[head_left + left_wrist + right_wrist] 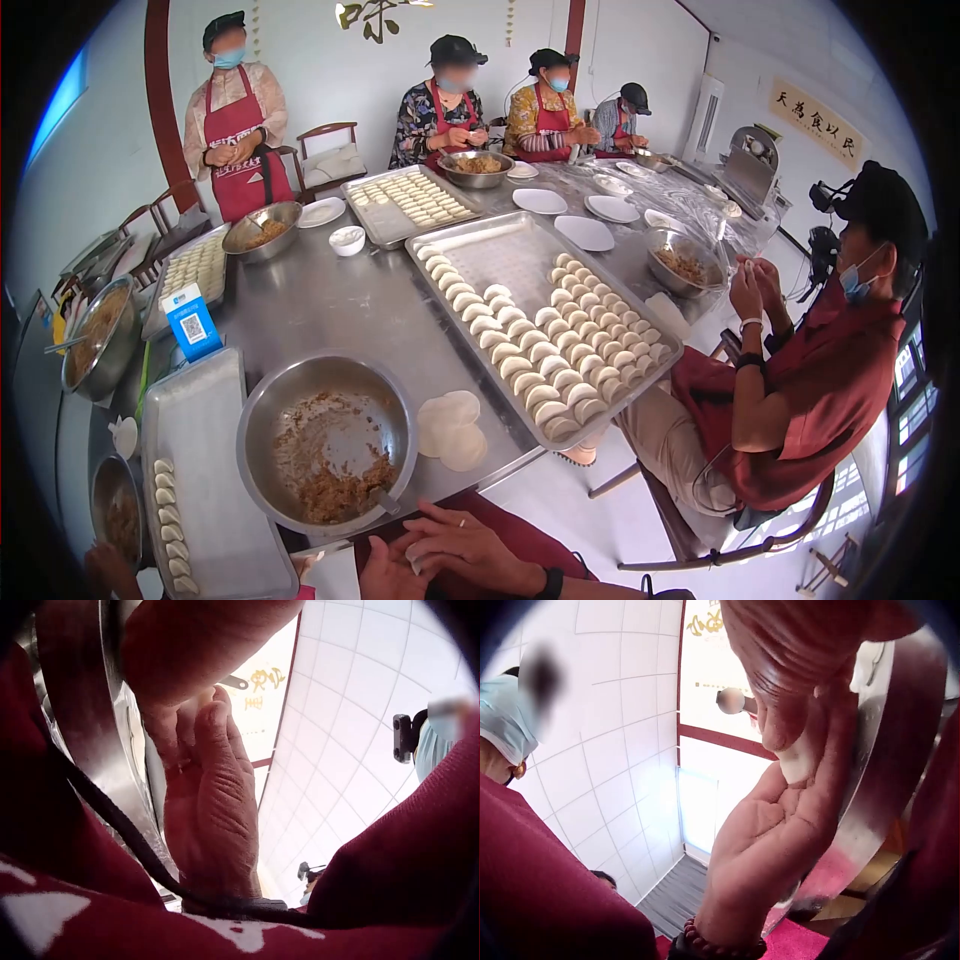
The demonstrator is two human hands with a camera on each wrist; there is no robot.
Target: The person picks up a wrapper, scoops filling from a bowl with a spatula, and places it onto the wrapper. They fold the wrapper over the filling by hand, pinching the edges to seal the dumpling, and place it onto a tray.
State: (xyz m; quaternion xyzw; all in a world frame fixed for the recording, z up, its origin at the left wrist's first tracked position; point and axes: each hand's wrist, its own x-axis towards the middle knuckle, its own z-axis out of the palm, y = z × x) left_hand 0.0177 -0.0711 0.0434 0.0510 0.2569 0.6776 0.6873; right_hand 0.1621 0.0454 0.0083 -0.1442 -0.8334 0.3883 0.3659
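Observation:
Low in the head view, my left hand [385,572] lies palm up under my right hand [465,548], just in front of the table edge. Between them is a small white dumpling [799,761], mostly covered by fingers. In the right wrist view the left hand [772,817] cradles it, while the right thumb [780,724] pinches its edge. The left wrist view has the right hand [217,810] rising to meet the left. A steel bowl [255,440] of brown filling [335,490], with a spoon [386,500] in it, stands beyond the hands. Round wrappers [450,430] overlap right of the bowl.
A tray [215,450] with one row of dumplings stands at left. A larger tray [490,250] with many rows reaches the right table edge. A seated person [800,340] is at right; others [455,110] are across the table. A blue sign [192,322] stands upright.

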